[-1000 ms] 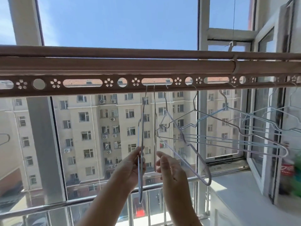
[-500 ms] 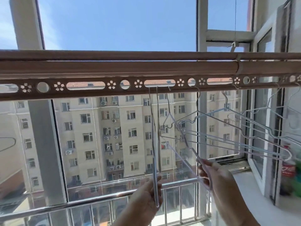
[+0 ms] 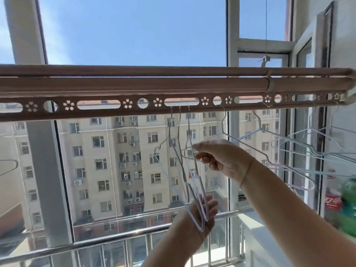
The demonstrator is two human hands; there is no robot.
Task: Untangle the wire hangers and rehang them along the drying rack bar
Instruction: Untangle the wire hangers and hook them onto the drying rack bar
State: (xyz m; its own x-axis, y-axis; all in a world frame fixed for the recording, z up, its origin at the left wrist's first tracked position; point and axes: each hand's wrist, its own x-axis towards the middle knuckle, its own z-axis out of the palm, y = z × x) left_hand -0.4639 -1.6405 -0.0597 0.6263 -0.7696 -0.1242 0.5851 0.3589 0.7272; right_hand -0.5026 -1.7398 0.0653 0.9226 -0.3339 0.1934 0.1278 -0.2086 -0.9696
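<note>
A brown drying rack bar (image 3: 134, 87) with round and long slots spans the view. Three white wire hangers (image 3: 174, 166) hang edge-on from one long slot (image 3: 181, 102) near the middle. My left hand (image 3: 202, 214) is closed around their lower ends. My right hand (image 3: 223, 158) is raised beside their necks and pinches the wire of the rightmost one. Several more pale hangers (image 3: 289, 149) hang fanned out along the bar's right part, overlapping each other.
A chrome railing (image 3: 115, 236) runs below the window. An open window frame (image 3: 308, 93) stands at the right, with blurred red and green bottles (image 3: 342, 201) on the sill below it. Part of another hanger (image 3: 9, 166) shows at the far left.
My right hand let go of a hanger's lower corner and rose to the necks near the bar. That hanger swung in beside the two held by my left hand.
</note>
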